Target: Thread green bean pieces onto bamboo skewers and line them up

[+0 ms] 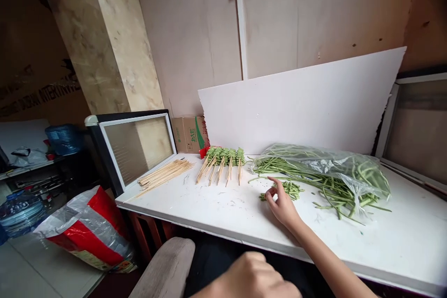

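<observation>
My right hand [279, 204] is over the table beside a small pile of cut green bean pieces [291, 189]. Its index finger stretches out apart from the thumb, and I see nothing held. Low in front of me, my left hand [253, 277] is closed in a blurred fist; whatever it may hold is hidden. Behind the cut pieces lie long green beans [326, 181], partly inside a clear plastic bag [363, 174]. Several finished skewers of green bean pieces [225, 154] lie in a row, their bare stick ends pointing toward me. Left of them is a heap of bare wooden skewers [164, 174].
The white table [206, 207] meets a white board [293, 111] leaning at the back. A framed glass panel [139, 149] stands at the left edge, near a cardboard box [188, 134]. A red and clear plastic sack [89, 230] is on the floor beside a grey armrest [165, 267].
</observation>
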Action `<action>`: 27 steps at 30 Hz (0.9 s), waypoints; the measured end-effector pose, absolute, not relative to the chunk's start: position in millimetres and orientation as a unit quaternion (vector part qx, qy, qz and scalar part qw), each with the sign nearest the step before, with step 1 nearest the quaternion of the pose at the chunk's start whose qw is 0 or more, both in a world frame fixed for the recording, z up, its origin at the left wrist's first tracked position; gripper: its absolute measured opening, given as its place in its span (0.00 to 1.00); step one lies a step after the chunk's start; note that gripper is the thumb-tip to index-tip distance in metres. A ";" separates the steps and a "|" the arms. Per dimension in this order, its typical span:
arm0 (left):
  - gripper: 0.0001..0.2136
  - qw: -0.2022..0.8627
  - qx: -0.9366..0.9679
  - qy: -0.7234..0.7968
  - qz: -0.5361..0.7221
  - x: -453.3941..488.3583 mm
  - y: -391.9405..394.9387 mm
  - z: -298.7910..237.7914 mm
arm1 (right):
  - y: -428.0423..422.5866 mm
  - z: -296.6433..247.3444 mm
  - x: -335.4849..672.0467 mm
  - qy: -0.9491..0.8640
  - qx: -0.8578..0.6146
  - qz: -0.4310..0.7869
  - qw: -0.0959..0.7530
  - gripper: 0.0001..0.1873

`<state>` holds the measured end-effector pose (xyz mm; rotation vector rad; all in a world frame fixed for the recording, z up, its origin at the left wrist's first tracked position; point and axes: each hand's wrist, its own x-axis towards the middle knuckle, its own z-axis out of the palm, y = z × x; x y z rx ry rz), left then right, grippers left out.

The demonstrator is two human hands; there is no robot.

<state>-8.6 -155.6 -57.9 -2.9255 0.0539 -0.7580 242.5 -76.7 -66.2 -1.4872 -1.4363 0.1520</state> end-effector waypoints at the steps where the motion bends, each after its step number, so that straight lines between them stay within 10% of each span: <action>1: 0.06 0.039 -0.955 -0.007 -0.294 -18.1 -138.5 -63.0 | -76.2 -66.0 243.4 -0.593 -0.619 0.062 0.511 0.31; 13: 0.08 0.003 -0.715 -0.573 -0.400 -204.8 67.5 -60.7 | -61.5 -72.3 262.7 -0.582 -0.649 -0.016 0.490 0.28; 27: 0.17 0.076 -0.676 -0.687 -0.254 -359.2 127.9 -59.9 | -70.2 -55.7 260.3 -0.517 -0.680 0.042 0.518 0.31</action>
